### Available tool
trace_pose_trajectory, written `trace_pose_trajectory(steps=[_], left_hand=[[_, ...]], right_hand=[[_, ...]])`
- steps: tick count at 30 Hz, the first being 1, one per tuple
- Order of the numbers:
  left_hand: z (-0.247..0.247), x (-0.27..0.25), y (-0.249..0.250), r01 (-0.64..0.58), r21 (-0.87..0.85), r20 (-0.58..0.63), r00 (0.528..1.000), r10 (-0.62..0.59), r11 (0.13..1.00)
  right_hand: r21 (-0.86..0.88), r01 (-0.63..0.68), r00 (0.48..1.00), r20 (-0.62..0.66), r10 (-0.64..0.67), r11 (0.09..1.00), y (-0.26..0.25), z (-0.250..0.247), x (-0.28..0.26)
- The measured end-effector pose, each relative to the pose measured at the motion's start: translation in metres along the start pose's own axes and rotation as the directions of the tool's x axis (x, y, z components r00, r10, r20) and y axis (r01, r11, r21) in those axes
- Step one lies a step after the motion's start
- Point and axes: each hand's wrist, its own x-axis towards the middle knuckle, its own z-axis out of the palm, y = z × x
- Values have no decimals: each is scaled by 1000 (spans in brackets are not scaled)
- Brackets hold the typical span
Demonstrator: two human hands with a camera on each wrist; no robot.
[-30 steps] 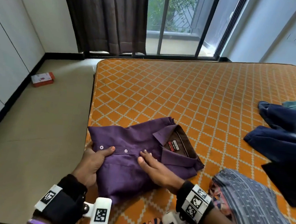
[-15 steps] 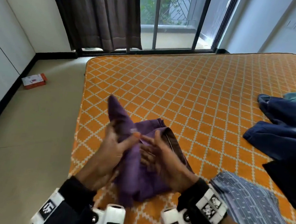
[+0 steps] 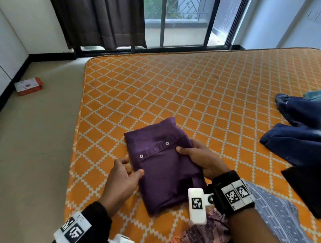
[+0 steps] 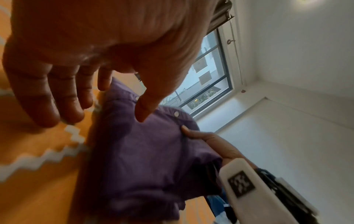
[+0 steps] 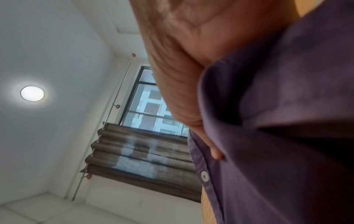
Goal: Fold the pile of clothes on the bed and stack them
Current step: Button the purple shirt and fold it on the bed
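Note:
A purple shirt (image 3: 164,169) lies folded into a compact rectangle near the bed's (image 3: 196,89) left front corner, its button placket facing up. My right hand (image 3: 188,147) grips the shirt's right edge, thumb on top and fingers tucked around the side. In the right wrist view the purple shirt (image 5: 277,136) lies against the palm, with the thumb pressed on the cloth. My left hand (image 3: 132,166) is at the shirt's left edge with relaxed fingers, the thumb tip just touching it. The left wrist view shows the left hand (image 4: 104,115) holding nothing above the purple shirt (image 4: 143,159).
Unfolded dark blue clothes (image 3: 307,135) and a black garment (image 3: 312,189) lie at the bed's right. A blue patterned cloth (image 3: 274,220) and a pinkish patterned one (image 3: 204,238) lie under my right forearm. A red and white box (image 3: 28,85) sits on the floor to the left.
The shirt, which lay wide with its collar showing, was lifted and folded over by both hands. It now lies flat and compact. My left hand has let go.

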Motion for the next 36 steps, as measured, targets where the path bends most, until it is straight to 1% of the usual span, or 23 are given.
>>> trace_pose_trajectory(steps=[2,3,4,6,7,8,9,11,14,15,16,17,18,19,21,23,24,26,28,30,33,34,36], left_hand=[[9,-2,-10,83,-4,72,994,-83,997],[14,-1,-15,96,6,90,991,-96,995],[16,-3,-17,97,29,109,989,-100,995],[18,-6,-17,69,83,136,987,-80,994],[19,-6,-18,39,123,145,988,-57,992],[20,-9,-15,0,178,156,987,-28,984],[22,-11,-14,-47,247,167,986,5,968],[26,-14,-16,-115,347,185,981,53,931],[29,-22,-17,-199,400,216,969,119,895],[30,-25,-16,-241,463,203,966,162,853],[31,-28,-13,-284,553,182,959,219,784],[33,-31,-10,-332,640,164,940,299,692],[37,-34,-7,-377,704,165,911,378,602],[42,-35,-5,-419,738,177,877,447,528],[55,-36,-2,-493,751,212,810,546,440],[71,-37,-1,-559,740,255,748,613,374],[78,-38,1,-581,737,276,725,631,346],[89,-37,2,-601,739,296,695,655,304],[96,-31,4,-607,741,306,685,661,286],[100,-25,5,-609,738,323,695,642,289],[104,-22,4,-627,722,326,681,656,292],[103,-23,4,-634,718,322,668,671,286],[104,-24,4,-661,699,303,620,723,274]], right_hand=[[48,-14,1000,23,12,999,-2,-8,0],[30,-34,999,18,33,999,0,-13,2],[-27,-52,999,-6,52,998,3,-17,5],[-242,-90,990,-130,60,966,8,-25,7],[-345,-109,980,-193,43,932,11,-31,7],[-409,-126,971,-235,29,904,12,-37,6],[-433,-141,966,-257,28,890,9,-42,0],[-448,-131,969,-246,20,885,0,-54,-13],[-477,-57,976,-212,-52,877,-22,-73,-42],[-471,-34,977,-203,-71,881,-27,-77,-51],[-454,-27,978,-194,-70,891,-30,-81,-57],[-439,-42,982,-183,-43,897,-31,-81,-61],[-440,-74,986,-168,-2,895,-30,-80,-63],[-464,-113,987,-152,47,878,-28,-76,-63],[-560,-193,981,-134,142,806,-21,-67,-58],[-661,-248,968,-146,203,708,-14,-58,-51],[-699,-266,962,-156,222,663,-11,-54,-49],[-750,-290,952,-163,259,595,-8,-51,-47],[-773,-296,945,-151,290,561,-4,-49,-46],[-774,-292,948,-157,277,561,-1,-47,-44],[-773,-280,959,-197,205,569,4,-44,-39],[-760,-283,959,-205,198,585,5,-42,-38],[-734,-281,959,-229,165,618,6,-43,-37]])
